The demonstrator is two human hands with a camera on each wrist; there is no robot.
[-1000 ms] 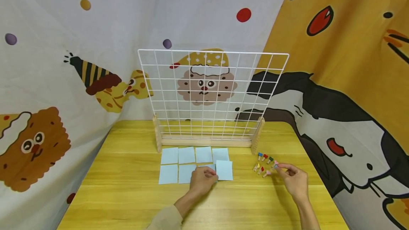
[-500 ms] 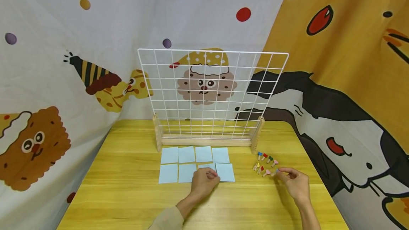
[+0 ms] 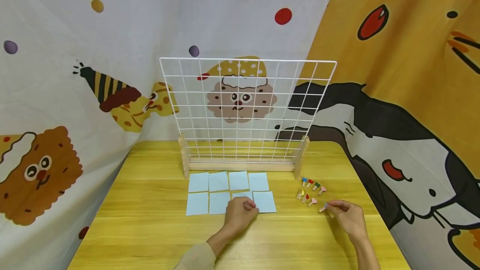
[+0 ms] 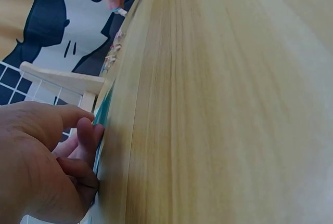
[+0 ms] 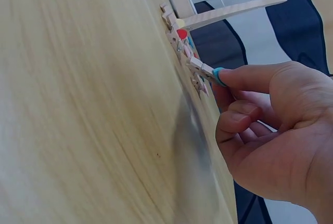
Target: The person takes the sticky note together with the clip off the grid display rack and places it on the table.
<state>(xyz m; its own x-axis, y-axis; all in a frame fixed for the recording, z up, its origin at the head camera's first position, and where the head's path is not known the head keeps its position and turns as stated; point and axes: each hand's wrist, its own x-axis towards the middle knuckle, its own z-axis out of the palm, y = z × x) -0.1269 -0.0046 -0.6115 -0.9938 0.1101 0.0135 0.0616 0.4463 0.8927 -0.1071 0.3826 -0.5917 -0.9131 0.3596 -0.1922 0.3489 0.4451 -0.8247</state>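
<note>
Light-blue paper squares lie in two rows, the back row (image 3: pixel 219 181) in full view and the front row partly hidden. My left hand (image 3: pixel 241 216) is over the front row, and its thumb and finger pinch the edge of the front-right blue paper square (image 3: pixel 265 202). To the right, my right hand (image 3: pixel 346 218) holds a small wooden clothespin (image 5: pixel 205 71) with a light-blue top between thumb and forefinger, just above the table. Beyond it lies a group of mini clothespins (image 3: pixel 313 201) with red, green, blue, yellow and pink tops.
A white wire grid (image 3: pixel 243 109) stands upright on a wooden base (image 3: pixel 241 166) behind the paper squares. The yellow wood-grain table (image 3: pixel 150 236) carries everything. A curtain (image 3: pixel 150 20) printed with cartoons hangs behind and along the sides.
The front-right paper square has come down into line with its row, my left hand still at it. My right hand has drawn the blue-topped clothespin away from the group, toward me.
</note>
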